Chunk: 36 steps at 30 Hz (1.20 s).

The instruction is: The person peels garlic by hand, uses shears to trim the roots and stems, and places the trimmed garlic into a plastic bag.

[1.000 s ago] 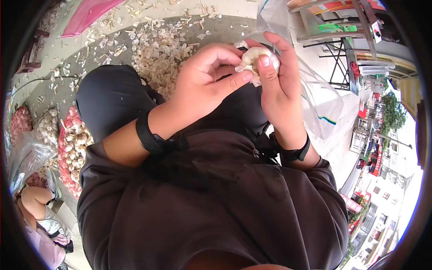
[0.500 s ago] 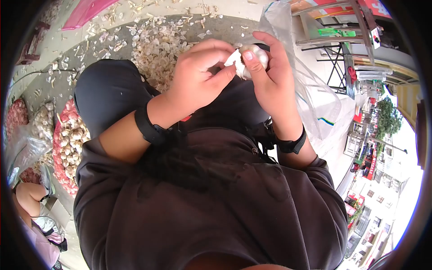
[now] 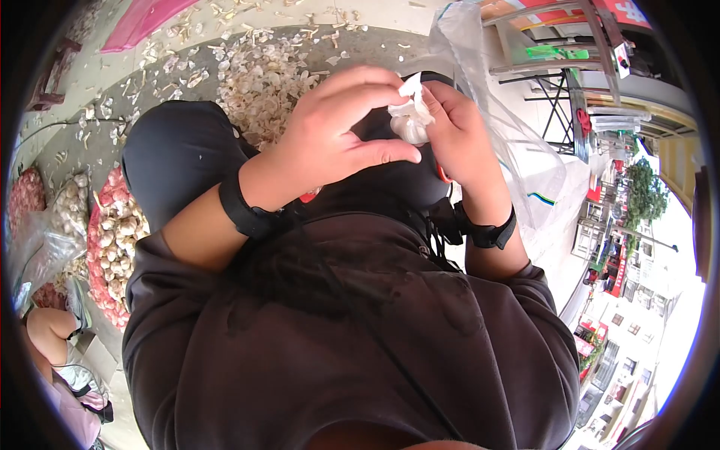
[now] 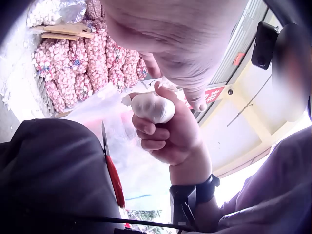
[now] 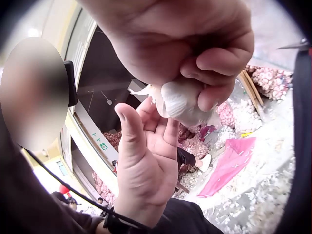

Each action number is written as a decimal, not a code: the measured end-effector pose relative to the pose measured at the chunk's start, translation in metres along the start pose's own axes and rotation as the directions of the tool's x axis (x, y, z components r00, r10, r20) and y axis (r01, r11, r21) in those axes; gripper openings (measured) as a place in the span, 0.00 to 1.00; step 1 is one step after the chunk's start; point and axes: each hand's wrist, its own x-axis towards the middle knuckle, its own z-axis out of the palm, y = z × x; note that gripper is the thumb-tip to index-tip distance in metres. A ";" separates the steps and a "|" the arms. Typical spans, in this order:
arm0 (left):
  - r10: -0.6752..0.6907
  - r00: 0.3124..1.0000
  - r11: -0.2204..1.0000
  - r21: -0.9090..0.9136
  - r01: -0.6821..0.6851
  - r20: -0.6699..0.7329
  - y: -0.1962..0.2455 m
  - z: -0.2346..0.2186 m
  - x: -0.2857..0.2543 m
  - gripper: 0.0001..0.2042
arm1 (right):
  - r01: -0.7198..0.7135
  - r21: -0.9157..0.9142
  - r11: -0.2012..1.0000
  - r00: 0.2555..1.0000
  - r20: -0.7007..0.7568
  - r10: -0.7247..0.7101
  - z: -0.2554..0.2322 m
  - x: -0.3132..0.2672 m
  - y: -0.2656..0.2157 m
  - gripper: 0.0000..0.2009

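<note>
A white garlic bulb [image 3: 409, 129] with loose papery skin [image 3: 414, 88] standing up from it is gripped by my right hand [image 3: 459, 135]. In the left wrist view, the right hand's fingers curl round the garlic bulb [image 4: 152, 108]. My left hand [image 3: 330, 131] reaches to the bulb from the other side, fingertips right at the loose skin. Its thumb is straight and apart from the bulb; the right wrist view shows this left hand [image 5: 148, 165] with palm spread and thumb up. Red-handled scissors [image 4: 113, 180] lie beside my thigh in the left wrist view.
Loose garlic skins [image 3: 259, 82] are heaped on the floor beyond my knees. A net sack of garlic bulbs [image 3: 120, 240] stands at the left, near another person's leg [image 3: 51, 334]. A clear plastic bag [image 3: 517, 150] hangs beside my right knee. Pink sheeting [image 3: 146, 22] lies farther off.
The bulb has been turned, and its loose skin now points up. My left thumb has come away from it. My right index finger, extended before, is now folded in.
</note>
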 end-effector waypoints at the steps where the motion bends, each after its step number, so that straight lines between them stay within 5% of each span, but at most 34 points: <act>1: 0.012 0.999 1.000 -0.009 -0.012 0.052 0.000 0.001 -0.003 0.13 | -0.010 0.068 0.998 1.000 -0.015 0.011 -0.001 0.000 -0.002 0.15; 4: -0.078 0.997 0.996 0.035 0.077 0.023 -0.015 -0.005 -0.010 0.08 | 0.039 -0.212 0.977 0.995 -0.087 -0.058 -0.013 -0.002 -0.007 0.15; 5: -0.266 0.960 0.963 -0.079 0.260 -0.091 -0.026 -0.005 -0.013 0.06 | 0.022 -0.237 0.971 0.993 -0.110 -0.049 -0.020 -0.007 -0.013 0.15; 6: -0.288 0.932 0.955 -0.136 0.263 -0.220 -0.041 -0.006 -0.010 0.06 | 0.034 -0.244 0.969 0.990 -0.124 -0.066 -0.030 -0.012 -0.020 0.15; 8: -0.373 0.926 0.882 0.289 0.373 -0.058 -0.053 -0.036 -0.005 0.16 | 0.058 -0.259 0.964 0.984 -0.148 -0.099 -0.059 -0.024 -0.031 0.14; 11: -0.395 0.917 0.569 0.770 0.289 -0.053 -0.065 -0.029 -0.019 0.26 | -0.034 -0.312 0.949 0.934 -0.347 -0.081 -0.112 -0.032 -0.029 0.16; 14: -0.713 0.685 0.484 0.813 0.325 0.151 -0.061 -0.023 -0.030 0.32 | -0.182 -0.590 0.787 0.955 -0.296 -0.001 -0.140 -0.039 -0.017 0.17; 18: -0.658 0.714 0.602 0.738 0.306 0.241 -0.057 -0.014 -0.037 0.27 | -0.235 -0.638 0.733 0.968 -0.086 0.235 -0.131 -0.054 -0.011 0.15; 23: -0.663 0.705 0.617 0.717 0.324 0.252 -0.065 -0.013 -0.039 0.25 | -0.278 -0.684 0.675 0.953 -0.107 0.283 -0.129 -0.053 0.019 0.17; 26: -0.655 0.720 0.629 0.693 0.352 0.229 -0.069 -0.012 -0.041 0.25 | -0.170 -0.804 0.570 0.984 -0.172 0.051 -0.136 -0.050 0.052 0.21; 27: -0.654 0.723 0.621 0.702 0.348 0.221 -0.068 -0.013 -0.039 0.24 | -0.174 -0.888 0.425 0.975 -0.216 -0.052 -0.133 -0.051 0.050 0.22; 28: -0.655 0.725 0.612 0.713 0.343 0.213 -0.067 -0.014 -0.039 0.23 | -0.255 -0.875 0.412 0.952 -0.301 -0.049 -0.127 -0.050 0.045 0.24; 30: -0.648 0.732 0.613 0.713 0.340 0.209 -0.069 -0.016 -0.037 0.23 | -0.142 -0.876 0.462 0.965 -0.225 -0.131 -0.132 -0.050 0.052 0.21; 32: -0.638 0.742 0.621 0.707 0.339 0.204 -0.071 -0.017 -0.036 0.23 | -0.266 -0.720 0.641 0.963 -0.228 0.144 -0.115 -0.048 0.026 0.26; 33: -0.635 0.748 0.619 0.706 0.343 0.193 -0.072 -0.017 -0.035 0.23 | -0.281 -0.740 0.611 0.958 -0.180 0.223 -0.108 -0.050 0.030 0.35; 36: -0.634 0.761 0.593 0.717 0.366 0.136 -0.066 -0.019 -0.031 0.22 | -0.113 -0.777 0.619 0.979 0.019 0.203 -0.080 -0.052 0.059 0.31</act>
